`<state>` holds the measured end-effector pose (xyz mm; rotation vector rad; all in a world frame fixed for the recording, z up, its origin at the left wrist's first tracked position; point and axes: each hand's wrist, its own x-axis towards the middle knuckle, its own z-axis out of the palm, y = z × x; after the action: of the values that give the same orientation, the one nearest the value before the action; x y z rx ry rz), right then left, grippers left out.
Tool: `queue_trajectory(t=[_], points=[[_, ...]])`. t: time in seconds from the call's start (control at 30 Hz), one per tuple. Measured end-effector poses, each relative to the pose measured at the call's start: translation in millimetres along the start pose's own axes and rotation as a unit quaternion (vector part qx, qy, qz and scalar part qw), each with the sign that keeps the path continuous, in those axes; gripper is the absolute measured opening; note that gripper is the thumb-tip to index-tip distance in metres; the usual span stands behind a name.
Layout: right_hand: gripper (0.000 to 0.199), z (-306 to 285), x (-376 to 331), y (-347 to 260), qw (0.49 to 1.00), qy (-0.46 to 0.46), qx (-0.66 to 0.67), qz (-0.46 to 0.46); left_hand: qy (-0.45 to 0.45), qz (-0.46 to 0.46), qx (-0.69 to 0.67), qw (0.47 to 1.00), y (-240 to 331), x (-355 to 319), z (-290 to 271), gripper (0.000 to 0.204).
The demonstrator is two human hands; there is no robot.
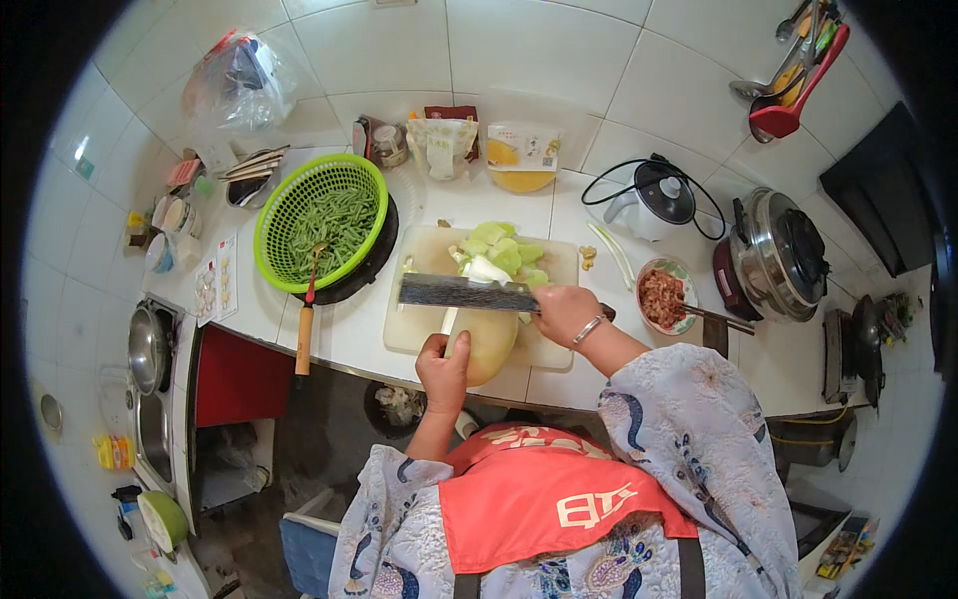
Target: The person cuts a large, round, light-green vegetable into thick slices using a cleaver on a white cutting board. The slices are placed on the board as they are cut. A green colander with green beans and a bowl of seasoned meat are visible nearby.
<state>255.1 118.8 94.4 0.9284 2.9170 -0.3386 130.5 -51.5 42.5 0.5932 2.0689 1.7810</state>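
Observation:
My right hand (pixel 566 315) is closed around the handle of a broad cleaver (pixel 464 293), its dark blade lying sideways over the cutting board (pixel 404 327). My left hand (pixel 444 367) grips a pale greenish-white vegetable piece (pixel 450 320) just below the blade; a white part (pixel 487 271) shows beyond the blade. Several light-green vegetable chunks (pixel 504 248) lie at the board's far side. Beneath the cleaver, at the near counter edge, sits a rounded pale-yellow thing (pixel 489 349); whether it is a bowl or a gourd I cannot tell.
A green colander (pixel 267 225) of green beans (pixel 334 225) stands left, with a wooden-handled tool (pixel 304 334) against it. To the right are spring onions (pixel 613 255), a bowl of minced meat (pixel 662 297) with chopsticks (pixel 723 318), a kettle (pixel 659 200) and a metal cooker (pixel 778 250).

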Motion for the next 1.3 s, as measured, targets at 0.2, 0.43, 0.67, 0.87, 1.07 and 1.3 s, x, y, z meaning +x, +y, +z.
queue_trajectory(t=[0.2, 0.43, 0.67, 0.87, 1.07, 1.3], points=[[0.022, 24.0, -16.4, 11.1, 0.986, 0.028, 0.138, 0.085, -0.03, -0.008, 0.037, 0.999, -6.2, 5.6, 0.0, 0.029], [0.028, 26.9, -3.5, 33.5, 0.762, -0.057, 0.565, 0.311, -0.016, -0.017, -0.026, 0.999, -16.0, 4.1, -10.6, 0.021], [0.029, 46.4, -12.8, 23.1, 0.811, -0.034, 0.544, 0.213, 0.039, -0.125, -0.164, 0.978, -14.8, 36.6, -38.6, 0.028], [0.029, 60.7, -10.4, -10.1, 0.838, -0.04, 0.524, 0.146, 0.098, -0.216, -0.296, 0.925, -7.2, 50.8, -53.8, 0.045], [0.026, 60.6, -2.8, -19.8, 0.927, 0.003, 0.368, 0.069, 0.082, -0.24, -0.337, 0.907, 4.7, 58.0, -57.3, 0.053], [0.022, 29.5, -14.9, -60.0, 0.956, 0.107, 0.259, -0.086, 0.06, -0.193, -0.361, 0.91, -6.8, 48.3, -41.6, 0.041]])
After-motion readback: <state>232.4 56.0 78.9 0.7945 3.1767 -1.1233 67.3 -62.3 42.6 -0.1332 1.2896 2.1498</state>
